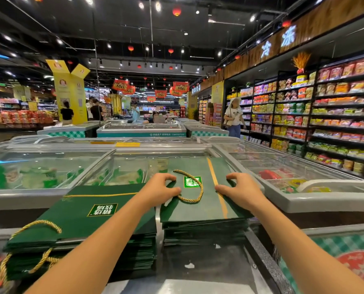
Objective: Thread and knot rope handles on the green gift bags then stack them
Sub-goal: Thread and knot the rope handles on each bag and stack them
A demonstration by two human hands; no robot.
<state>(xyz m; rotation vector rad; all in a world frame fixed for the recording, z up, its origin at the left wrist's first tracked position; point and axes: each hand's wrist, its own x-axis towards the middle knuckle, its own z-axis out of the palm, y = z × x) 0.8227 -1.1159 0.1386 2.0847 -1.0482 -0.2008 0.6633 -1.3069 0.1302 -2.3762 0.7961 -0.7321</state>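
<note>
**Top Bag: Held at Both Side Edges, Rope Nearest the Left Hand**

The top bag [200,211] lies flat on the right stack [204,232], straight ahead between the hands. Its longer side appears to run away from the person. The rope handle [202,186] loops over its left half, one end just beside the left hand [160,188]. Both hands pinch the bag's side edges, the right hand [238,192] opposite. The finished stack [113,209] lies to the left.

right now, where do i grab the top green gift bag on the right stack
I'd pinch the top green gift bag by its left and right edges, from both sides: it lies flat on the stack, its rope handle a loose loop.
</note>
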